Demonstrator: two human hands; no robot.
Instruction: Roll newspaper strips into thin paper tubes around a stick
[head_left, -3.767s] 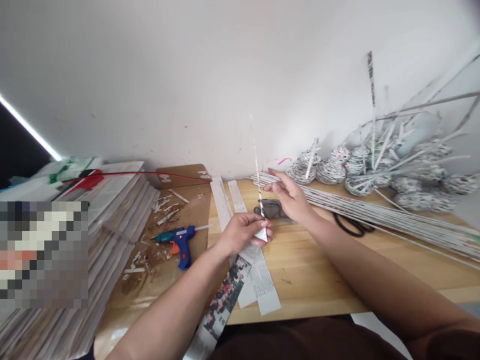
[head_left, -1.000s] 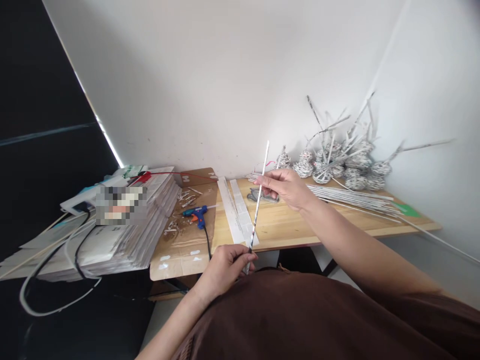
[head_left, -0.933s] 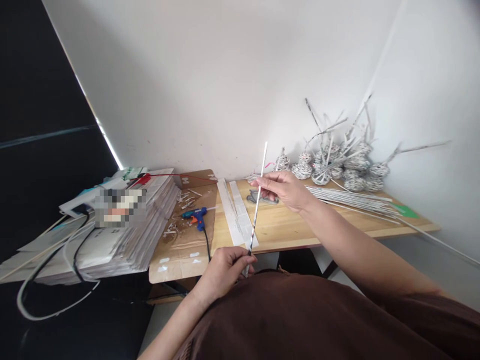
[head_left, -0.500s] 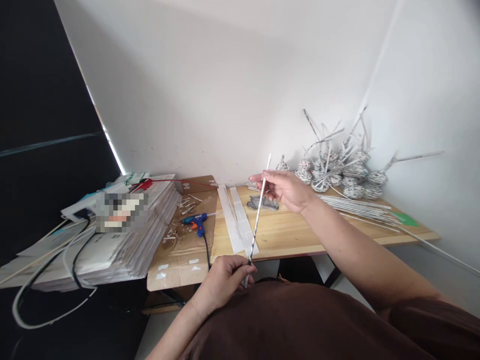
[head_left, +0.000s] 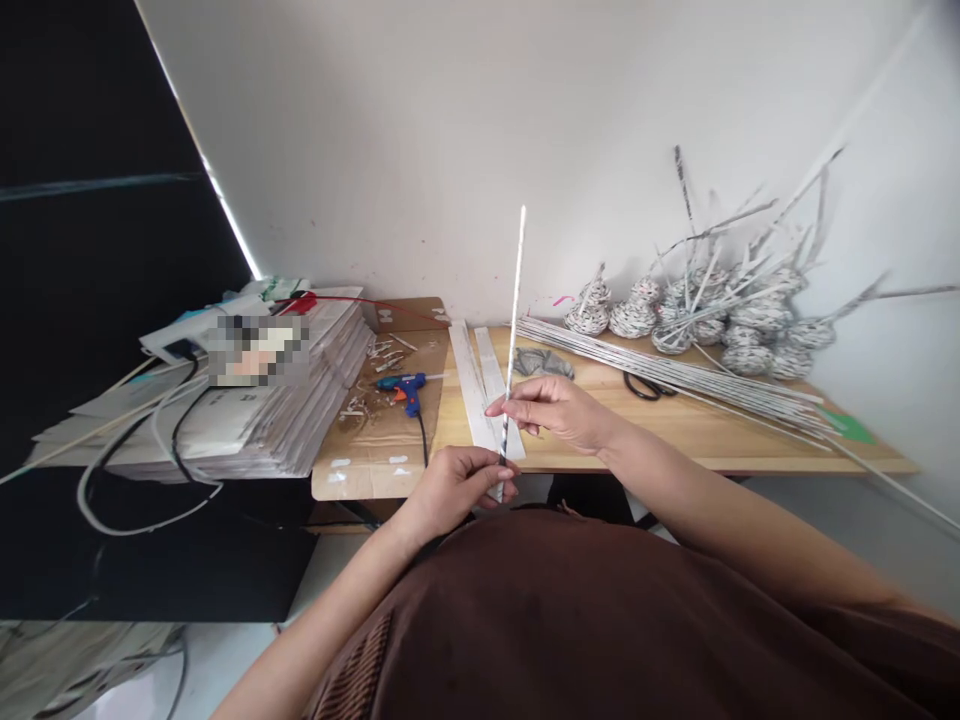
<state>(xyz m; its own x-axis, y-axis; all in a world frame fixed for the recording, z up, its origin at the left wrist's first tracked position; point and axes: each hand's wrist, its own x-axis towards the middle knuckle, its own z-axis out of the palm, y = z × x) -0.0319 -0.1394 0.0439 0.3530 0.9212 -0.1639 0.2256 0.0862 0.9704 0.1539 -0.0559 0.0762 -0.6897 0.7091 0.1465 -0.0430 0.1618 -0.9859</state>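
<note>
A thin rolled paper stick (head_left: 516,300), white with dark marks low down, stands nearly upright in front of my body. My left hand (head_left: 463,485) is closed round its bottom end. Higher on the stick, my right hand (head_left: 551,410) pinches it between thumb and fingers. Behind the hands, two white paper strips (head_left: 469,385) lie on the wooden table (head_left: 600,430). A grey cloth (head_left: 546,363) rests just beyond my right hand.
A blue glue gun (head_left: 405,388) and paper scraps lie on cardboard (head_left: 367,465). Left stands a tall paper stack (head_left: 277,430) with cables. On the right are a bundle of paper sticks (head_left: 675,375), black-handled scissors (head_left: 645,388) and several woven paper shapes (head_left: 750,330).
My right hand has slid down the stick towards my left hand, so more of the stick shows above it. The view has shifted, with the table's right part now less covered.
</note>
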